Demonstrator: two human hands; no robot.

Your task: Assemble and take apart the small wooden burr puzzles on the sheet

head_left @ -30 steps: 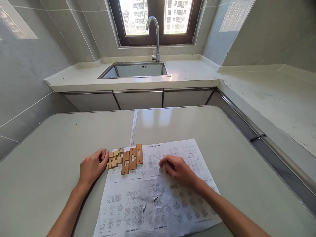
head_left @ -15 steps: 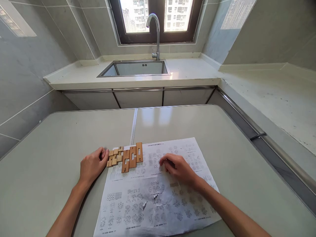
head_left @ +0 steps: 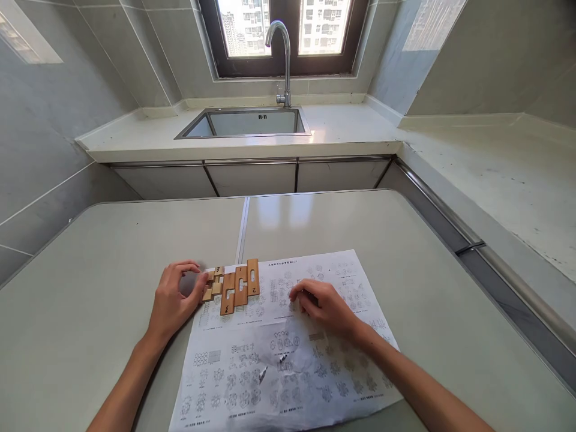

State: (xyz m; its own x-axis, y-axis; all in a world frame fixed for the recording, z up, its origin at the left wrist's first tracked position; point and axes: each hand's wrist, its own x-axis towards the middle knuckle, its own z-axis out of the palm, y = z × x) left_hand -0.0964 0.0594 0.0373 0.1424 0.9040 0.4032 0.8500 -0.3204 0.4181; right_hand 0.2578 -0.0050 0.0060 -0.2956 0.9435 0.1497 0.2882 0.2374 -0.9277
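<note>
My left hand is at the left end of a row of small wooden blocks. Its thumb touches the nearest blocks while the index finger arches above, apart from the thumb. Right of the small blocks lie three longer slotted wooden pieces with black numbers, staggered side by side. They rest on the upper left of a printed sheet of line diagrams. Over the sheet's right half, my right hand rests with its fingers curled in and nothing visible in them. Its fingertips are partly hidden.
The sheet lies on a pale table with a seam strip. Its paper has creases and small torn spots. Beyond the table are a counter, a sink and a tall faucet below a window.
My left hand has opened from a closed pose and shifted slightly right, its thumb now covering the leftmost small blocks. My right hand stays where it was.
</note>
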